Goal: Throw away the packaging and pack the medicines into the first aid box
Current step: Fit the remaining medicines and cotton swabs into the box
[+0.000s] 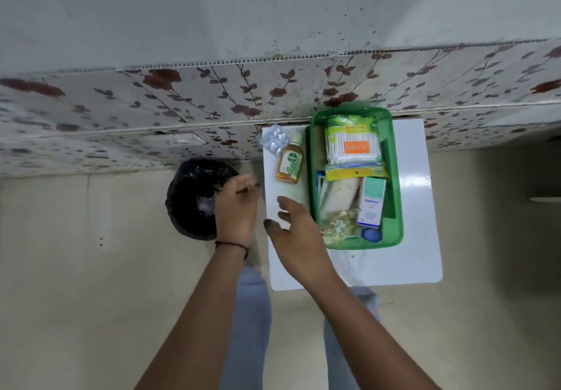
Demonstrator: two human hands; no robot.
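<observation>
A green first aid box stands on a small white table. Inside it lie a cotton bud pack, a white medicine carton, gold pill strips and a blue cap. Left of the box an orange antiseptic bottle lies on the table, with a silver blister strip at the far left corner. A bin with a black liner sits on the floor left of the table. My left hand hovers at the bin's right rim, fingers apart and empty. My right hand is open over the table's left edge.
A flowered wall panel runs behind the table and bin. Beige floor surrounds the table. My legs in pale trousers show below the table's near edge.
</observation>
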